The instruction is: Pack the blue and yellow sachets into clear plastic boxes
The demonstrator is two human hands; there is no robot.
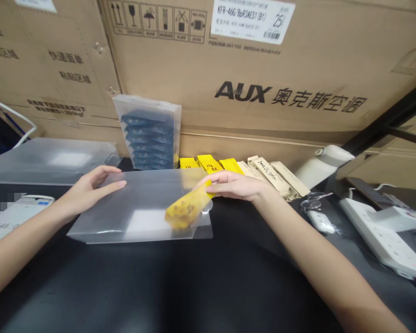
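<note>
A translucent plastic case (125,203) lies flat on the black table in front of me, a white label showing on it. My left hand (99,187) grips its back left corner, thumb on top and fingers over the far edge. At the right end of the case, my right hand (232,185) pinches a yellow packet (187,209) with dark print. The packet slants down to the left and appears to be within the open end, though blur makes this hard to tell. Just behind are several yellow packets (210,164) and several beige packets (268,175) in a row.
An upright clear case (150,134) of dark blue packets leans against large cardboard boxes (263,64). Another translucent case (52,159) and a phone (24,215) are left. A white bottle (324,165), earphone case (321,222) and power strip (384,236) sit right.
</note>
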